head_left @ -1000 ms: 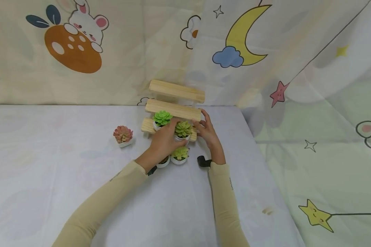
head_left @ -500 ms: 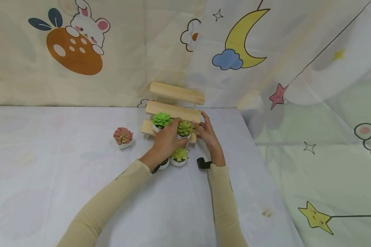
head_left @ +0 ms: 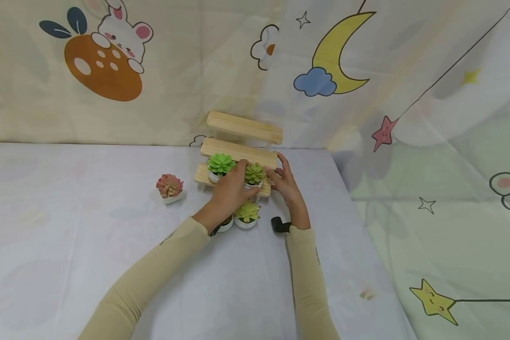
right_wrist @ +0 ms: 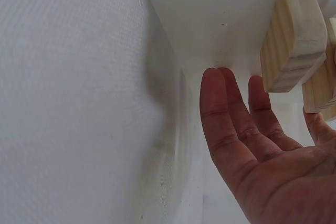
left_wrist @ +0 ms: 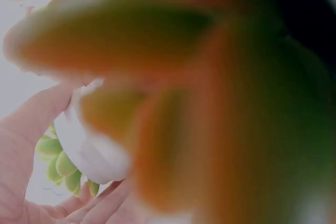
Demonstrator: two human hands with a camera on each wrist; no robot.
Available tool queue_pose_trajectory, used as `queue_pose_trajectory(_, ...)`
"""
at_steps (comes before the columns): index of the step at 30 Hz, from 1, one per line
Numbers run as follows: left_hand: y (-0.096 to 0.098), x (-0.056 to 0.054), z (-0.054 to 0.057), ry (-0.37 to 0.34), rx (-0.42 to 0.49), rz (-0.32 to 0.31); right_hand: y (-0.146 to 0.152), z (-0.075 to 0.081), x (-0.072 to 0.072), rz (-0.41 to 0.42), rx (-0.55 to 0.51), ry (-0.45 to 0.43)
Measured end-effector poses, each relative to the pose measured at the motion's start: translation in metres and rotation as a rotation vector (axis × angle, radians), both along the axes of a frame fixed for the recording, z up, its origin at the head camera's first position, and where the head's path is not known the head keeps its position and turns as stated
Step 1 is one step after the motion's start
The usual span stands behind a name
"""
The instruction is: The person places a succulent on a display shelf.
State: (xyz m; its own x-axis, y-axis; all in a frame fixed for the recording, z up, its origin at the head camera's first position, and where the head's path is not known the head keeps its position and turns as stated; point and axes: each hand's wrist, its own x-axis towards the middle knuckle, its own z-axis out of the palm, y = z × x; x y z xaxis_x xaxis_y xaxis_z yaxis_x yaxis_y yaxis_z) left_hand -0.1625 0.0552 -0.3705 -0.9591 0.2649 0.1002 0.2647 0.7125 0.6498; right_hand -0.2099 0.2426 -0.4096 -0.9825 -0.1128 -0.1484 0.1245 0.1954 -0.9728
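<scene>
My left hand [head_left: 229, 191] grips the white pot of a green potted succulent [head_left: 255, 174] at the right part of the lowest plank of a three-tier wooden stand [head_left: 244, 126]. In the left wrist view, the thumb and fingers stand around that white pot [left_wrist: 94, 150]. With mostly straight fingers, my right hand [head_left: 288, 184] touches the stand's right end. The right wrist view has its fingertips against the pale side panel [right_wrist: 220, 19], below the plank ends [right_wrist: 296, 40]. A brighter green succulent [head_left: 221, 164] sits on the lowest plank, left of the held one.
A yellow-green succulent [head_left: 247, 212] stands on the white tablecloth in front of the stand. Beside it, another white pot [head_left: 225, 226] is mostly hidden by the left wrist. A reddish succulent [head_left: 169, 185] stands to the left. A printed curtain [head_left: 174, 85] hangs behind.
The left hand has moved the held succulent slightly back and to the right, over the lowest plank. The right hand stays at the stand's end.
</scene>
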Motion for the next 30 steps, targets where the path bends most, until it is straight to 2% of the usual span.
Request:
queue_pose_trajectory(6, -0.004, 0.002, 0.000, 0.007, 0.013, 0.014, -0.003, 0.000, 0.001, -0.002, -0.006, -0.001)
queue_pose_trajectory(11, -0.009, 0.006, 0.000, -0.002, 0.040, 0.001, -0.002, -0.001, 0.001, -0.005, -0.028, -0.004)
queue_pose_trajectory(19, -0.020, 0.016, -0.001, -0.034, 0.069, -0.084, 0.000, -0.002, 0.000, -0.010, -0.013, -0.002)
queue_pose_trajectory(24, -0.025, 0.020, -0.004, 0.004, 0.081, -0.109, 0.000, -0.002, 0.000, -0.002, -0.007, 0.005)
queue_pose_trajectory(30, -0.033, 0.030, -0.004, 0.045, 0.078, -0.096, 0.000, -0.001, 0.001, 0.000, -0.016, -0.003)
